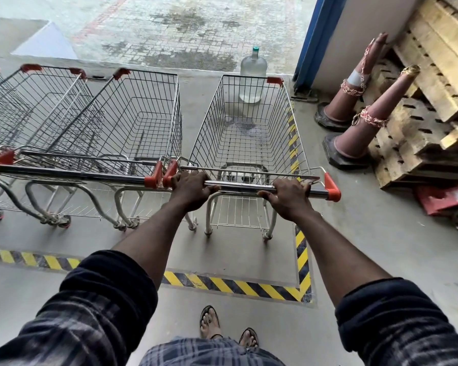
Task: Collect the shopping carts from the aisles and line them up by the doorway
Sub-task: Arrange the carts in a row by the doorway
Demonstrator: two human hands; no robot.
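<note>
Floor: smooth grey concrete floor (381,260), dull, with a damp patch showing through the basket. Yellow-and-black striped hazard tape (236,285) marked an L-shaped corner on it. Open doorway ahead, with a blue metal door frame (315,40) at its right; beyond lay wet, blotchy block paving (183,35).

The silver wire shopping cart with chrome handle bar and orange end caps (209,133) stood inside the taped corner, nose toward the doorway, just beside a row of matching wire carts (143,114) on its left. Whether the end caps touched could not be told.

Left hand (189,192) and right hand (288,198) each had fingers wrapped over the handle bar, gripping it.

A clear plastic water jug with green cap (253,75) stood at the threshold. At the right wall, two faded red traffic cones (354,83), chain-wrapped, leaned against stacked pale wooden pallets (421,101).
</note>
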